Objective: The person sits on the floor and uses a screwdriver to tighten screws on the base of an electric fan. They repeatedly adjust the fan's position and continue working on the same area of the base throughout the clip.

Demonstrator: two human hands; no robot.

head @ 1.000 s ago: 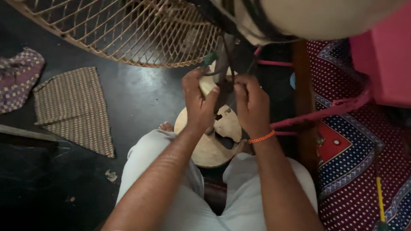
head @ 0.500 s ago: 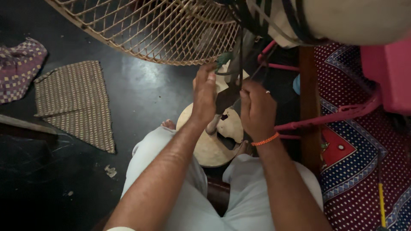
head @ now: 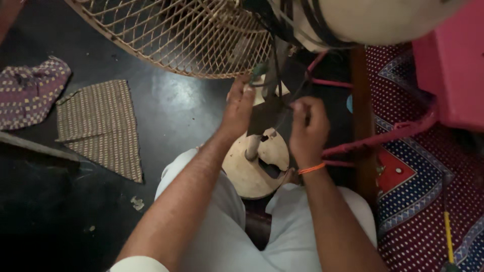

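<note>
Hands [head: 239, 108] [head: 307, 131] pinch dark strap [head: 267, 113] (between them) above fan base [head: 254, 171].

I count two bare hands, my left hand [head: 241, 103] and my right hand [head: 308, 130]. There is one cream pedestal fan with a round wire-mesh guard [head: 181, 35] and one round cream base [head: 254, 168]. Two pieces of patterned cloth lie on the dark floor: one brown checked cloth [head: 101, 126] and one purple patterned cloth [head: 30, 93]. I see one orange wristband [head: 311, 168], one pink plastic stool [head: 448, 70] and one red-and-blue dotted rug [head: 428, 186].
</note>
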